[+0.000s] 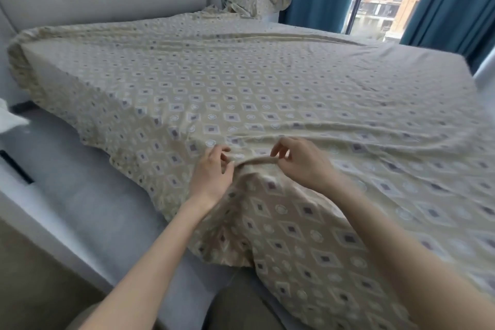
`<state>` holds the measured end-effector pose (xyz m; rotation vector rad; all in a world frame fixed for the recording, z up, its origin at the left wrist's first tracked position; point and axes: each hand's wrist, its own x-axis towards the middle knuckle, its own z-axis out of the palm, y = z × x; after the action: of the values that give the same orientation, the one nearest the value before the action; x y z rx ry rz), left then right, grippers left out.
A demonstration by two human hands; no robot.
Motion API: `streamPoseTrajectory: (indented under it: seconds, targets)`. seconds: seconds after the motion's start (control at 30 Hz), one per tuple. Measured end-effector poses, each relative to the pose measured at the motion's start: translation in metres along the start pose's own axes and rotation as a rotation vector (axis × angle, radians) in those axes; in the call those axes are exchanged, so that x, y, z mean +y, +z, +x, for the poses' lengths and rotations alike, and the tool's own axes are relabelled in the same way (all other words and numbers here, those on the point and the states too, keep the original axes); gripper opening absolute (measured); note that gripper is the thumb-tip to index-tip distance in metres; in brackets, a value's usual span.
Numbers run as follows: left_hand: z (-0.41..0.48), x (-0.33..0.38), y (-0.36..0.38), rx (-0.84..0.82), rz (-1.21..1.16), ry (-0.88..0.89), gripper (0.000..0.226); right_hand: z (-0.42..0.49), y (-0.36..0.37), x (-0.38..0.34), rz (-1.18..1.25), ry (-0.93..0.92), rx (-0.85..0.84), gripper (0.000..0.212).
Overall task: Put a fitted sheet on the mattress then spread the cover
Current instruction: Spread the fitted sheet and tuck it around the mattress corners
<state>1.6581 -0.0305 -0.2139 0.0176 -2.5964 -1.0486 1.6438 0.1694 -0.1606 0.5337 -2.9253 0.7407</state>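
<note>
Our left hand and right hand each pinch one end of a raised fold in the patterned fitted sheet. The sheet lies spread across the bed, its near corner hanging loose.

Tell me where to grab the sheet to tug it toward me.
Take the raised fold of the sheet at the near edge, where the left hand and right hand pinch it. Come from above on the near side: it stands up in a ridge, while the rest lies flat.
</note>
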Motion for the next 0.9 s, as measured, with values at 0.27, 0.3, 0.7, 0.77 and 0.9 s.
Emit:
streamPoseTrajectory:
  seconds: [0.27, 0.3, 0.7, 0.77, 0.9]
  targets:
    - [-0.013, 0.037, 0.034, -0.177, -0.042, 0.323, 0.035, -0.054, -0.02, 0.04, -0.023, 0.039, -0.156, 0.018]
    - [-0.013, 0.035, 0.033, -0.192, -0.047, 0.323, 0.04, -0.056, -0.017, 0.041, -0.004, 0.023, -0.146, 0.015]
    - [-0.025, 0.023, 0.03, -0.073, 0.11, 0.439, 0.014, -0.066, -0.01, 0.037, -0.007, -0.047, -0.189, 0.009]
    - [-0.027, 0.023, 0.03, -0.099, 0.12, 0.47, 0.011, -0.07, -0.015, 0.035, -0.068, -0.058, -0.247, 0.009]
    - [-0.032, 0.022, 0.031, -0.211, 0.096, 0.489, 0.013, -0.08, -0.023, 0.036, -0.147, -0.034, -0.285, 0.012]
